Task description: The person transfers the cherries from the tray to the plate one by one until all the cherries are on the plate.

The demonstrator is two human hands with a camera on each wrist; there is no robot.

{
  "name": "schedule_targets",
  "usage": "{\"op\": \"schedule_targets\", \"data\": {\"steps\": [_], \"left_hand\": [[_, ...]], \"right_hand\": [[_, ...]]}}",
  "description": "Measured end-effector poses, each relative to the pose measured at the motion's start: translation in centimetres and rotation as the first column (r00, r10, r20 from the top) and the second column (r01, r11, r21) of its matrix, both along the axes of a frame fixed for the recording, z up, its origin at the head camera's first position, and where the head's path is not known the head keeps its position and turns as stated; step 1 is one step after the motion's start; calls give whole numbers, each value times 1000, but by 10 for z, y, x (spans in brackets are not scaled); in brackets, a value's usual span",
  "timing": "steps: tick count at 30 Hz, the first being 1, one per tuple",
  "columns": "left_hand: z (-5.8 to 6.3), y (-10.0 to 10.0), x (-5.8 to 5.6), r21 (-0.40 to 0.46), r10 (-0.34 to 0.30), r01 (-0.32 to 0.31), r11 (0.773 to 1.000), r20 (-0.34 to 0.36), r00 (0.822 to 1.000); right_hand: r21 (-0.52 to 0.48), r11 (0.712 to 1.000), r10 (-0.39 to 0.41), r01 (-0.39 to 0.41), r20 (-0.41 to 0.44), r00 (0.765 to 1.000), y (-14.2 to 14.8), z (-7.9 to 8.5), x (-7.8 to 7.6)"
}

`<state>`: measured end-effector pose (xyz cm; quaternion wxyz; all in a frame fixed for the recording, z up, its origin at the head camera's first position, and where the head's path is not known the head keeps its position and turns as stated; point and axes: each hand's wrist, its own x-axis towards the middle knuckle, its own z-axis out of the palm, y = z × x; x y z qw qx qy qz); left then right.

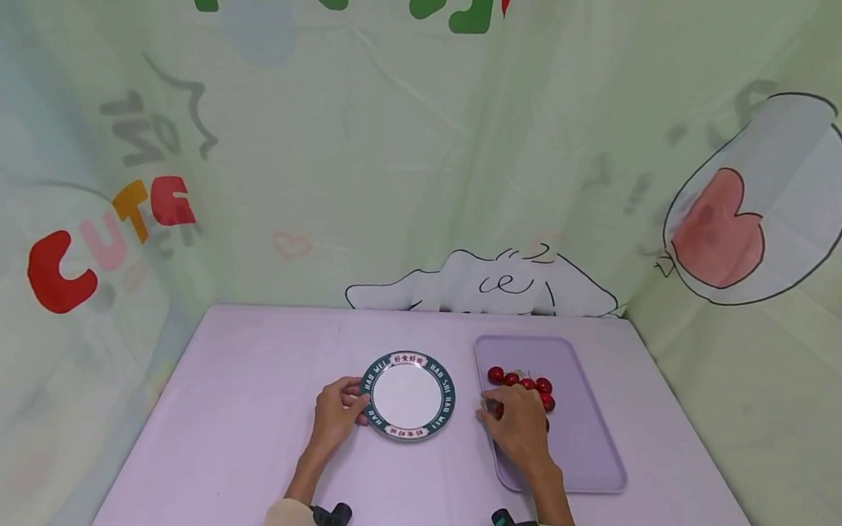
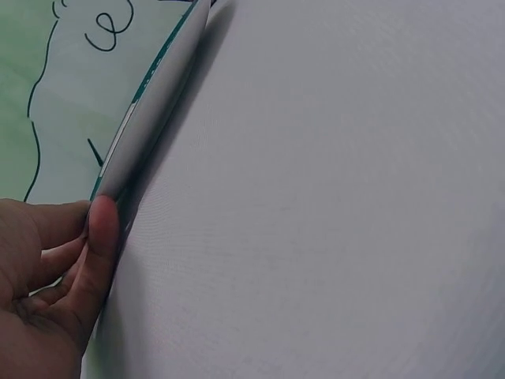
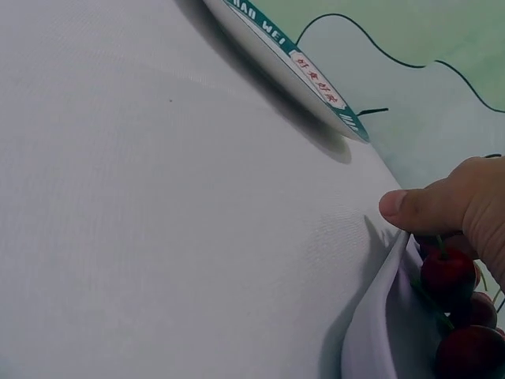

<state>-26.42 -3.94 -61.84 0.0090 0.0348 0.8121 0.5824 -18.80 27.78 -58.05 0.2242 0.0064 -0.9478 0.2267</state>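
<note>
A round white plate (image 1: 407,396) with a dark green lettered rim lies on the table. My left hand (image 1: 335,414) pinches its left edge; in the left wrist view the thumb (image 2: 102,237) presses that edge from one side. To the right is a shallow lilac tray (image 1: 582,449) holding several dark red cherries (image 1: 528,384) with stems. My right hand (image 1: 522,430) grips the tray's left edge. In the right wrist view its thumb (image 3: 418,207) lies over the rim while the other fingers, partly hidden, are inside beside the cherries (image 3: 448,278).
A pale pink-lilac cloth covers the table (image 1: 265,368). Printed curtains (image 1: 382,158) hang behind it and along both sides. Bare cloth separates the plate from the tray. Each wrist carries a small black camera (image 1: 332,518).
</note>
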Motion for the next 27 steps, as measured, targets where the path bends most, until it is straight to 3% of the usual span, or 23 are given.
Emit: {"op": "schedule_targets", "data": {"steps": [6, 18, 27], "left_hand": [[-1, 0, 0, 9, -3, 3, 1000, -2, 1000], [-1, 1, 1, -17, 6, -6, 1000, -4, 1000], [1, 1, 1, -12, 7, -7, 1000, -6, 1000]], "right_hand": [[-15, 1000, -6, 6, 11, 1000, 1, 0, -2], [-35, 999, -16, 15, -50, 999, 5, -2, -4], [-79, 995, -77, 63, -191, 979, 6, 5, -1]]}}
